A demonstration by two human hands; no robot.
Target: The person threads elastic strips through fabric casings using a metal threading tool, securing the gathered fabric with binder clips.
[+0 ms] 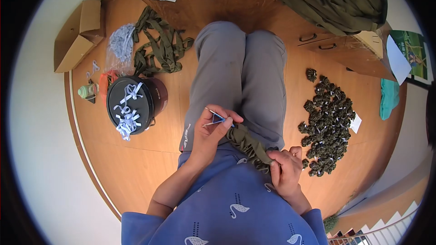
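- My right hand (285, 171) is closed around the near end of a gathered strip of olive-green fabric (247, 144), pinching it just above my lap.
- My left hand (212, 131) is also closed: its fingertips (229, 117) pinch the far end of the same strip together with a thin needle with blue thread (214, 119).
- The strip lies between the two hands, and its long axis runs diagonally, from the left hand up on the thigh down to the right hand near my blue shirt with white swans (236, 204).
- The free, ungathered part I cannot see; the needle is at the left hand's end, so this hand is nearer to the working point.
- Under the hands are my legs in grey trousers (240, 72).
- To the right, well apart, a pile of small finished green fabric rosettes (328, 124) lies on the wooden floor (136, 159).
- To the left stands a round black tin with white ribbon scraps on its lid (131, 104), and behind it loose green fabric strips (161, 45) and an open cardboard box (77, 34).
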